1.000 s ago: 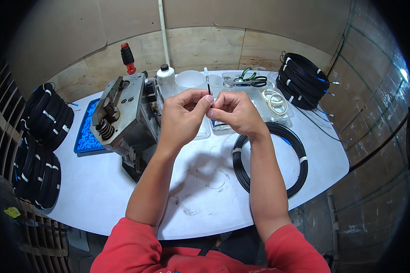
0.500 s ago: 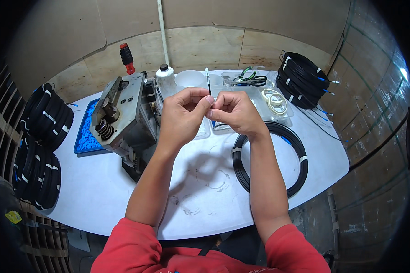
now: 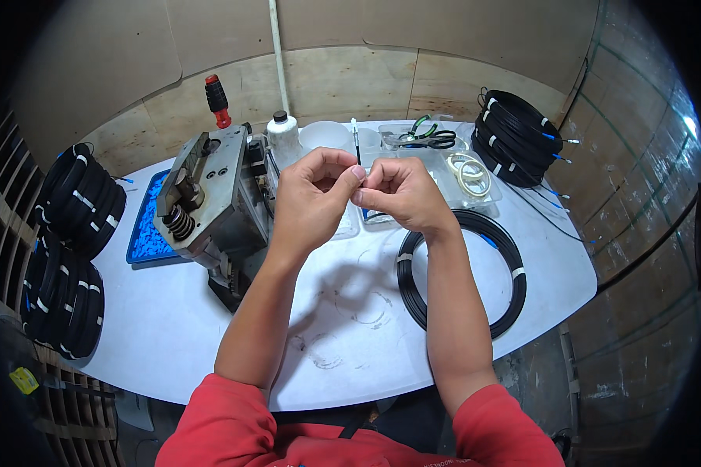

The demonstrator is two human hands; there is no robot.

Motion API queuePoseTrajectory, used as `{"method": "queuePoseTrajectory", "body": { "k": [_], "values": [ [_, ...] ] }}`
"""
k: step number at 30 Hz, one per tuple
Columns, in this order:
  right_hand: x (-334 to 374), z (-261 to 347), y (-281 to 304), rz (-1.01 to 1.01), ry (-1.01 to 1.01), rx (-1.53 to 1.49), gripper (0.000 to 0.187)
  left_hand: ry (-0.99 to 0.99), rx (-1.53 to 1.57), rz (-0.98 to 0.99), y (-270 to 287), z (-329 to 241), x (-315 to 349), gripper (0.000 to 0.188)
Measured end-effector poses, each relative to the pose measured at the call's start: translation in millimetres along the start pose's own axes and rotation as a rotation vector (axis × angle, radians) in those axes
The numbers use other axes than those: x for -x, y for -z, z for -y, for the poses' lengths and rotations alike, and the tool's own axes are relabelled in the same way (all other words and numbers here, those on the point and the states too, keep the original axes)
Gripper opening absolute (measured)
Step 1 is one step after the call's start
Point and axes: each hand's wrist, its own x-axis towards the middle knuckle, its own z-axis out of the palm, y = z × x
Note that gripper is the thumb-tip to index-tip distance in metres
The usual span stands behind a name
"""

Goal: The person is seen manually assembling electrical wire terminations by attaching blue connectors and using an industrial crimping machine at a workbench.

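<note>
Over the middle of the table, my left hand [image 3: 319, 194] and my right hand [image 3: 401, 191] meet with thumbs and fingertips pinched together. A thin black cable end [image 3: 358, 152] with a white connector tip [image 3: 354, 127] rises upright between them. Both hands look shut around this cable just below its tip, though the fingers cover the exact grip. Below my right forearm lies a coil of black cable [image 3: 521, 292] bound with white bands. Whether the held end belongs to that coil is hidden.
Left stands a metal press [image 3: 234, 175] beside a blue tray [image 3: 139, 233] of small blue parts. Stacked black cable coils [image 3: 82, 198] lie far left, more coils [image 3: 514, 136] back right. Behind the hands are a white bottle [image 3: 283, 136], scissors [image 3: 442, 139] and a clear box [image 3: 487, 204] with tape rolls.
</note>
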Motion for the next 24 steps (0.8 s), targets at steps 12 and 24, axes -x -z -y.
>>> {"method": "queuePoseTrajectory", "body": {
  "k": [12,24],
  "values": [
    [-0.2,-1.8,1.4,0.015,-0.006,-0.008,0.014,0.001,-0.011,0.003,0.2,-0.2,0.9,0.014],
    [-0.1,-2.8,2.5,0.037,0.023,-0.060,0.015,-0.024,0.009,0.019,-0.2,-0.7,1.4,0.013]
  ]
}}
